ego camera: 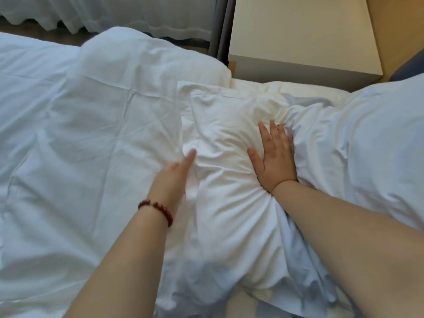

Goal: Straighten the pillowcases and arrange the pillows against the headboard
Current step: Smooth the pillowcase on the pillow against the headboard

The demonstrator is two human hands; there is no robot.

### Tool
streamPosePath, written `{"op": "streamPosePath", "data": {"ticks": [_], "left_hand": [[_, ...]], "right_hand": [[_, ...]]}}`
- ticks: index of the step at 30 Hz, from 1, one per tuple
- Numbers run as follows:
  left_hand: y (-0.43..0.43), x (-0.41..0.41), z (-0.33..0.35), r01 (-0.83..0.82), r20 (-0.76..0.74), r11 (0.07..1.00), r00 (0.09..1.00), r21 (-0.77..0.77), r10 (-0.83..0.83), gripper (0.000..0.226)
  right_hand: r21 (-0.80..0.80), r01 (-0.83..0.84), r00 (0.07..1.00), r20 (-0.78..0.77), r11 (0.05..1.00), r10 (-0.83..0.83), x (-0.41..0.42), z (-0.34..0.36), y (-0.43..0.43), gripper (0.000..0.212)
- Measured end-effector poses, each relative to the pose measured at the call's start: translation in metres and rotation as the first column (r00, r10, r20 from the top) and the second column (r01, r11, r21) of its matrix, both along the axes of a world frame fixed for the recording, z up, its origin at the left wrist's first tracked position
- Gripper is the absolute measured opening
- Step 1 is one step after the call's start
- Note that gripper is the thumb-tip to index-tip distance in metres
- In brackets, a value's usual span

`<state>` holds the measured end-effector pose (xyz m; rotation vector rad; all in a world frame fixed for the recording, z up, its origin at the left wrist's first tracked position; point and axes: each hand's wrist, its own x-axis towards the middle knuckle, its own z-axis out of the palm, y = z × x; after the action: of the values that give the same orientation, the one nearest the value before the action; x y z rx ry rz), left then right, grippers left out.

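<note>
Pillow (229,145) being pressed.
Right hand (276,159), fingers spread, is pressing at three o'clock; left hand (174,177), fingers straight, touching at nine.

Bare forearms; red bead bracelet (158,208) on left wrist.

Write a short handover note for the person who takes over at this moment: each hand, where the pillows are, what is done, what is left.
Left hand: open, straight fingers touch the left edge of the middle pillow.
Right hand: open, flat, pressing on the pillow's right side.
Pillow: lies between the duvet and a second white bulk, probably another pillow.
Done: nothing finished; its case is creased.
Left: smooth the case, then set the pillows against the headboard, which this view does not clearly show.
</note>
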<state>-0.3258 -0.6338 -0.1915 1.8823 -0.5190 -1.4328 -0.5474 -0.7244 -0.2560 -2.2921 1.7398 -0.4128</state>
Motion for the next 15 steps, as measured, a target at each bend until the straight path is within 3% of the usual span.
{"op": "streamPosePath", "data": {"ticks": [2,5,10,12,13,15], "left_hand": [[0.035,-0.009,0.001,0.08,0.046,0.996,0.996,0.031,-0.081,0.048],[0.065,-0.016,0.001,-0.095,-0.007,0.994,0.995,0.045,0.096,0.015],[0.074,-0.008,0.003,-0.345,-0.097,0.937,0.932,0.056,0.349,0.008],[0.079,-0.007,0.005,-0.444,-0.178,0.893,0.876,0.068,0.449,0.009],[0.082,-0.006,0.008,-0.47,-0.208,0.88,0.856,0.067,0.473,0.011],[0.092,-0.004,0.007,-0.352,-0.117,0.935,0.927,0.05,0.356,0.016]], "right_hand": [[0.02,0.008,0.997,-0.075,1.0,-0.006,0.002,0.005,0.004,0.072],[0.07,0.025,0.987,-0.163,0.997,-0.013,0.006,0.02,0.011,0.075],[0.235,0.078,0.993,-0.109,0.969,-0.054,0.012,0.058,0.075,0.076],[0.312,0.021,0.997,-0.079,0.95,0.004,0.019,0.072,0.12,0.076],[0.337,-0.024,0.994,-0.09,0.941,0.057,0.022,0.076,0.14,0.075],[0.369,-0.079,0.975,-0.166,0.926,0.15,0.025,0.077,0.166,0.074]]}}
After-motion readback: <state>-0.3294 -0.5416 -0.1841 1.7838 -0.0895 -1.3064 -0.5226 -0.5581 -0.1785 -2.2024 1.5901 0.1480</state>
